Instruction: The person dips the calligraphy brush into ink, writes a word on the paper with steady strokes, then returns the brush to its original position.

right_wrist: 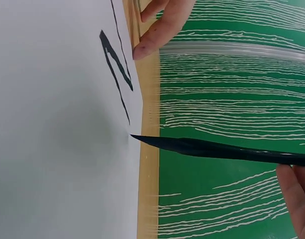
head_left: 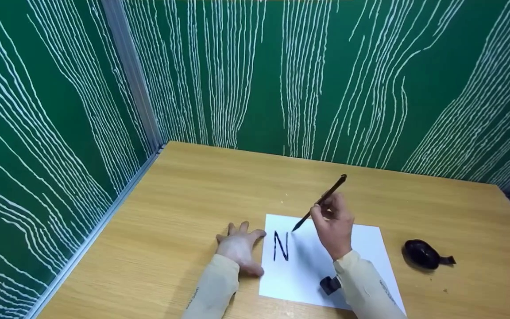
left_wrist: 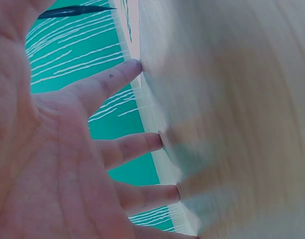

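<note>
A sheet of white paper (head_left: 297, 283) lies on the wooden table and bears a black letter N (head_left: 281, 246) near its left edge. My right hand (head_left: 334, 226) holds a dark brush (head_left: 321, 200) between thumb and fingers, tilted, its tip pointing down just right of the N's top. In the right wrist view, the pointed tip of the brush (right_wrist: 192, 147) is close to the paper; contact is hard to tell. My left hand (head_left: 238, 248) rests with spread fingers at the paper's left edge, index fingertip and thumb by the sheet, other fingertips on the wood.
A small black dish with a short handle (head_left: 421, 254) stands on the table (head_left: 184, 199) right of the paper. Green panels with white wavy lines (head_left: 268, 88) rise behind and at the left. A grey metal post (head_left: 133, 71) marks the back left corner.
</note>
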`<act>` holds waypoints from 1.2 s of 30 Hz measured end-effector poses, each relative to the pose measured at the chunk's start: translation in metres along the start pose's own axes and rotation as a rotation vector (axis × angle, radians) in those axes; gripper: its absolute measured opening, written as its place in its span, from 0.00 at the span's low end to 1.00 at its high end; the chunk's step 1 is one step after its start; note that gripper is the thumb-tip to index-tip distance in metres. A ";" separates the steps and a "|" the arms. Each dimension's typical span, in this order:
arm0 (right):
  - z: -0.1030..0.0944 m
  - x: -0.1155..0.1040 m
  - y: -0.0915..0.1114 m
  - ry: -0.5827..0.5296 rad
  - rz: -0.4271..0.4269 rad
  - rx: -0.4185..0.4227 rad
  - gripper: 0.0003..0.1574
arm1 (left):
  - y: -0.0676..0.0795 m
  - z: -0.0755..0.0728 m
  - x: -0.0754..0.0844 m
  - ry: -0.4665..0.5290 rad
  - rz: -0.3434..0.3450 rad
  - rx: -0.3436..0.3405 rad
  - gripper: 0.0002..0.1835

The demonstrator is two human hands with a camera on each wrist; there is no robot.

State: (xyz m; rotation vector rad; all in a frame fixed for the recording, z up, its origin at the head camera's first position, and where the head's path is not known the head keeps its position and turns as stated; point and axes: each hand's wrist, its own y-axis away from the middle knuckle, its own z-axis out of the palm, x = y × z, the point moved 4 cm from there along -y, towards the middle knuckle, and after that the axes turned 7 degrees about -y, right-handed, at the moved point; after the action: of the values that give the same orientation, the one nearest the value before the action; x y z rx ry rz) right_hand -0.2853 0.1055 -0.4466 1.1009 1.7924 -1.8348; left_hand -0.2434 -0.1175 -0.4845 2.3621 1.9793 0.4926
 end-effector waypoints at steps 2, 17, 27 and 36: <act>0.001 0.000 0.001 0.010 0.014 -0.008 0.13 | 0.000 0.000 0.000 0.002 -0.002 -0.003 0.56; 0.000 0.000 0.002 0.057 0.032 -0.026 0.12 | -0.001 0.001 0.000 -0.012 -0.012 -0.016 0.56; 0.000 -0.004 0.002 -0.010 -0.044 -0.001 0.11 | 0.000 0.000 0.000 -0.005 0.000 0.006 0.55; -0.001 -0.003 0.002 -0.010 -0.048 -0.008 0.13 | -0.001 0.001 0.001 -0.010 -0.005 0.003 0.55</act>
State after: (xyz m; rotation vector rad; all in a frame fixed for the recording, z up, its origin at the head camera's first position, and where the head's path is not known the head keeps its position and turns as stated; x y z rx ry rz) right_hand -0.2812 0.1052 -0.4454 1.0521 1.8341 -1.8561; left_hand -0.2436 -0.1165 -0.4852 2.3564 1.9820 0.4767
